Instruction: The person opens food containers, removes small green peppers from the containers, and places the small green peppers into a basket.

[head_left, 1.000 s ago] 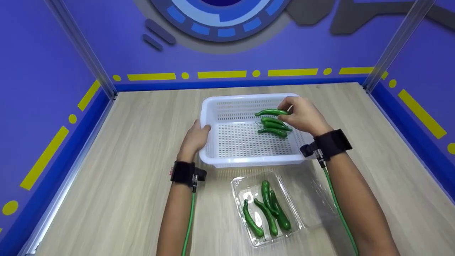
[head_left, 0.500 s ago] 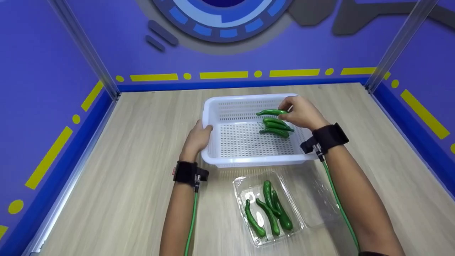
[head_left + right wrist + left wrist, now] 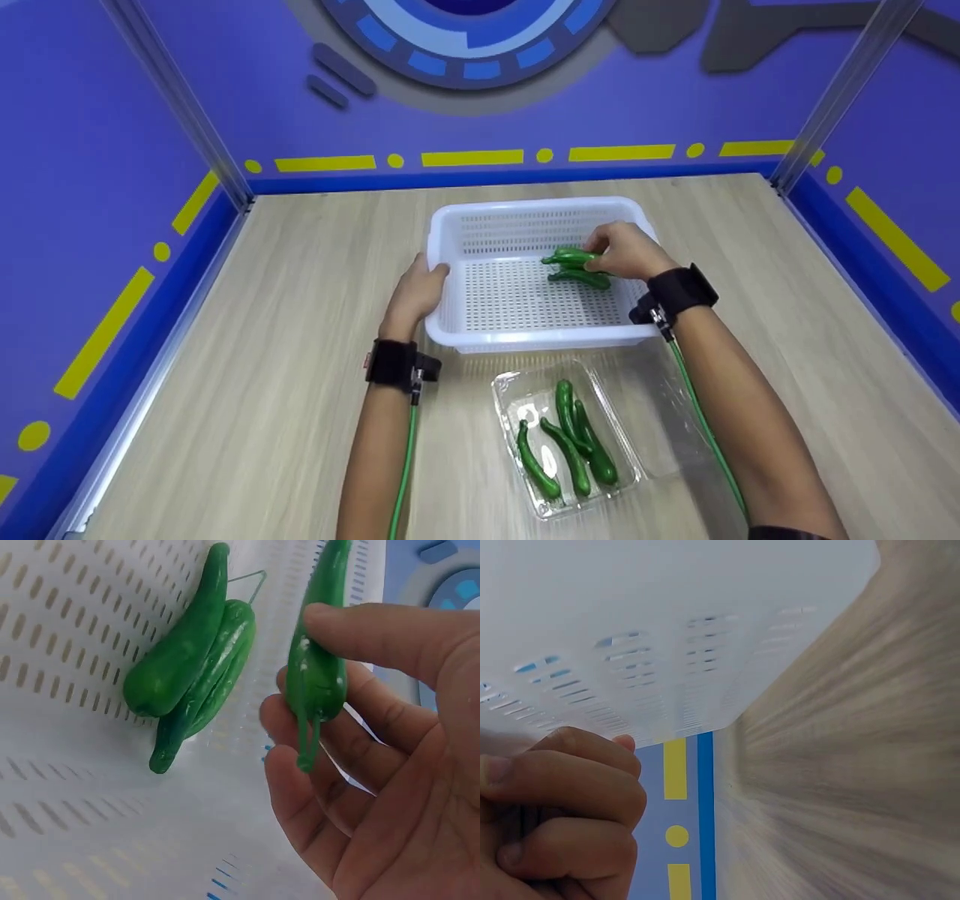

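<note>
In the head view, a white perforated plastic basket (image 3: pixel 540 339) stands in the middle of the table. My left hand (image 3: pixel 415 292) holds its left rim, thumb over the top; the left wrist view shows the curled fingers (image 3: pixel 577 795) by the outer wall. Inside the basket's right half, my right hand (image 3: pixel 628 251) pinches a green chili pepper (image 3: pixel 322 577) between thumb and fingers. A thin green loop hangs from that pepper's near end. Beside it, several other green peppers (image 3: pixel 180 660) lie together on the basket floor, partly covered by the right hand in the head view.
Nearer me lies a clear plastic clamshell box (image 3: pixel 517 390), its lid folded out to the right, with several green peppers (image 3: pixel 536 465) inside. Blue-purple panels (image 3: pixel 480 127) enclose the wooden table (image 3: pixel 300 337) at the back and sides. Green cables (image 3: pixel 403 465) run along both forearms.
My right hand has lowered toward the basket floor with its pepper, coming down over the peppers lying there. The left hand stays on the rim.
</note>
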`<state>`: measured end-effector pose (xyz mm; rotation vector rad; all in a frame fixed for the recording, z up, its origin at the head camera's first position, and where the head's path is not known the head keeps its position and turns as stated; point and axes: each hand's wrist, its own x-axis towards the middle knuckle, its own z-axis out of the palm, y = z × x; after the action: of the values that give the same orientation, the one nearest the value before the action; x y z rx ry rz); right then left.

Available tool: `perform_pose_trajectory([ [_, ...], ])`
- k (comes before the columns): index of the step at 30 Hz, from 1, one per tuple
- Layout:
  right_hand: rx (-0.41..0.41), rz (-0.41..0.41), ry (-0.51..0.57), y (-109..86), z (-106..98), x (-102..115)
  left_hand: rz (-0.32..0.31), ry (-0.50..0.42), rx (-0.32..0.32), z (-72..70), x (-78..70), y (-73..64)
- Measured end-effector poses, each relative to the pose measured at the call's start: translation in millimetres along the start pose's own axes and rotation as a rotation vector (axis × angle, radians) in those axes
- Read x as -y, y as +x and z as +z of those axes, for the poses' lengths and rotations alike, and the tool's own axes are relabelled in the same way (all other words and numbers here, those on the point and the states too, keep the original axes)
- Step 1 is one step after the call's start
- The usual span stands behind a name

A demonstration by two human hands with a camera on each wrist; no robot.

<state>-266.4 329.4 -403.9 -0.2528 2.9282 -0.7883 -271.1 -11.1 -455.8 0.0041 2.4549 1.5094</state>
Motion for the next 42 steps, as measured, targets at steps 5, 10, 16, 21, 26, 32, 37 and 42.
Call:
perform_pose_trajectory([
  [5, 0.022, 0.018, -0.025, 2.1, 2.1, 1.0, 0.004, 0.0, 0.001, -1.3, -0.7, -0.2],
  [10, 0.043, 0.018, -0.081, 2.4, 4.9, 1.5, 0.01, 0.002, 0.001, -2.8, -1.5, -2.0],
  [16, 0.052, 0.022, -0.131, 1.8, 6.1, 0.5, 0.013, -0.003, 0.003, -2.5, -2.5, -2.1],
  [21, 0.065, 0.039, -0.162, 2.0, 6.4, 0.1, 0.008, -0.015, 0.016, -1.8, -3.0, -1.0],
  [26, 0.057, 0.05, -0.175, 2.7, 8.2, -0.1, 0.0, -0.016, 0.02, -1.6, -3.1, -0.9],
  [32, 0.087, 0.081, -0.203, 3.8, 10.7, 1.3, -0.013, -0.015, 0.014, -0.4, -1.7, -0.6],
  [37, 0.133, 0.126, -0.202, 4.3, 11.7, 1.8, -0.016, -0.014, 0.011, 0.1, -1.7, -0.8],
  [42, 0.181, 0.139, -0.195, 2.8, 11.4, 1.7, -0.021, -0.013, 0.011, 0.8, -1.8, -0.8],
])
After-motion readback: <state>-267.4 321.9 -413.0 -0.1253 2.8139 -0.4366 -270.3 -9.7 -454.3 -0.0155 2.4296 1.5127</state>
